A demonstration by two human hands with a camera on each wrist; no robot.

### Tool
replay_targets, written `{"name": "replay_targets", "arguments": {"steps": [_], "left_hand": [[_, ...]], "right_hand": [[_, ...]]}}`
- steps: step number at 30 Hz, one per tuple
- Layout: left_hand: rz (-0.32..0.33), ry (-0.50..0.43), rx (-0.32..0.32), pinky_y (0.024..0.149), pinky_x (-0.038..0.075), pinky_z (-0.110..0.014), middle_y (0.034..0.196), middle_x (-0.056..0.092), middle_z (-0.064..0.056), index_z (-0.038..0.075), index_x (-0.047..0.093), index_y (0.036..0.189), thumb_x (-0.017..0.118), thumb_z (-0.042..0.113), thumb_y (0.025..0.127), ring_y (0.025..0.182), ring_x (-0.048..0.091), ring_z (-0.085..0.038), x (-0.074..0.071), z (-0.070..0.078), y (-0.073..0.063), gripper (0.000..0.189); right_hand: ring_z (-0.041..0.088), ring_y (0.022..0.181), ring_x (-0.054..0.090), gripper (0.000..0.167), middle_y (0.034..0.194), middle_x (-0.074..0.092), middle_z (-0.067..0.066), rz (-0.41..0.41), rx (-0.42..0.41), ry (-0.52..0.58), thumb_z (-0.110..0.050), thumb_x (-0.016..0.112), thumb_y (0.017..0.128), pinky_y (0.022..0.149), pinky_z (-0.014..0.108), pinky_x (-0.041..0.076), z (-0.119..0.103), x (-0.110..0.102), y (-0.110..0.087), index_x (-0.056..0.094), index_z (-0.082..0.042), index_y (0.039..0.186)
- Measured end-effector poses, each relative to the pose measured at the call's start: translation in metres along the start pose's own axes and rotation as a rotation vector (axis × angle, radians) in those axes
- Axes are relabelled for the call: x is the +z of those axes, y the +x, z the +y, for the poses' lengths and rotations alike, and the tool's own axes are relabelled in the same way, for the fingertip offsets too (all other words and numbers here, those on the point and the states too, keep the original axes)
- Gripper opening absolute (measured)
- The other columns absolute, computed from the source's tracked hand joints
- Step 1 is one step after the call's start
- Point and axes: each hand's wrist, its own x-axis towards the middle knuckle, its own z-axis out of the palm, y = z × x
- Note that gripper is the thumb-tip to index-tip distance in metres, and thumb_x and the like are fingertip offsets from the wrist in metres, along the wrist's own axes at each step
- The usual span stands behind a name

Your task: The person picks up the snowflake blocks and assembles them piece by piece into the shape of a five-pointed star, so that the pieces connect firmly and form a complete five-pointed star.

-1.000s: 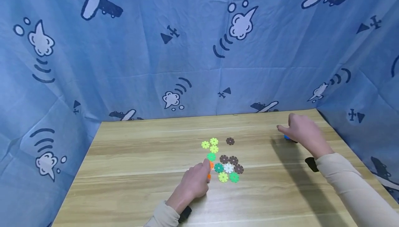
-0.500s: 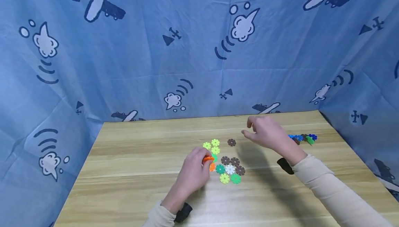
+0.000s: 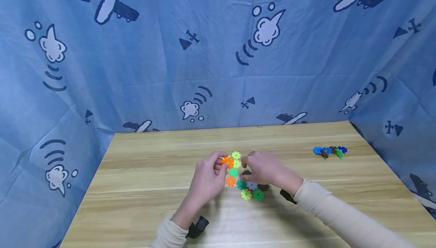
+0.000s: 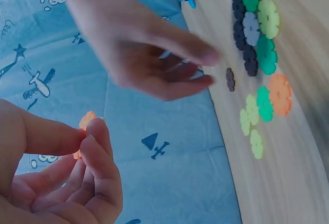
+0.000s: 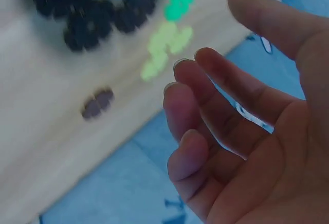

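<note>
My left hand pinches an orange notched plastic disc between thumb and fingers, held above the table. In the left wrist view that orange disc is partly covered by the fingertips. Over the loose discs hovers my right hand, thumb and fingers apart; the right wrist view shows nothing between them. Below the hands lie a second orange disc, a green disc, yellow-green discs, a teal disc and a pale disc. Brown discs are partly hidden by my right hand in the head view.
At the table's far right lies a group of blue, brown and green discs, some tilted and seemingly joined. The wooden table ends at a blue patterned curtain behind and at the sides.
My right hand has come left from the disc group at the far right to the loose discs. My left hand has lifted an orange disc off the table and raised it slightly.
</note>
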Motion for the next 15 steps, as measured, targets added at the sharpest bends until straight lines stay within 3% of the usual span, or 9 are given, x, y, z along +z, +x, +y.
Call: {"name": "replay_targets", "arguments": {"steps": [4,11,15], "left_hand": [[0.006,-0.005,-0.003,0.069,0.057,-0.018,0.090,0.069,-0.006,0.002,0.068,0.115,0.065,-0.002,0.093,0.073,0.061,-0.011,0.000,0.001,-0.002,0.023],[0.004,-0.035,0.002,0.065,0.056,-0.018,0.088,0.067,-0.006,0.002,0.068,0.114,0.066,-0.004,0.092,0.070,0.059,-0.009,0.006,-0.002,-0.004,0.022],[0.001,-0.029,-0.010,0.066,0.056,-0.017,0.089,0.067,-0.005,0.003,0.068,0.115,0.067,-0.002,0.093,0.071,0.059,-0.009,0.007,-0.003,-0.005,0.023]], "right_hand": [[0.015,0.071,0.053,0.039,0.085,0.062,-0.003,-0.065,0.000,0.048,-0.042,0.087,0.078,0.058,0.034,0.049,-0.003,0.017,0.006,0.068,-0.015,0.099],[0.017,0.079,0.052,0.030,0.086,0.055,0.001,-0.115,-0.020,0.179,-0.013,0.086,0.081,0.071,0.038,0.053,-0.006,0.039,0.010,0.060,-0.010,0.096],[0.018,0.081,0.051,0.031,0.087,0.055,0.002,-0.113,-0.010,0.224,-0.007,0.086,0.079,0.073,0.038,0.052,-0.005,0.039,0.012,0.059,-0.010,0.094]]}}
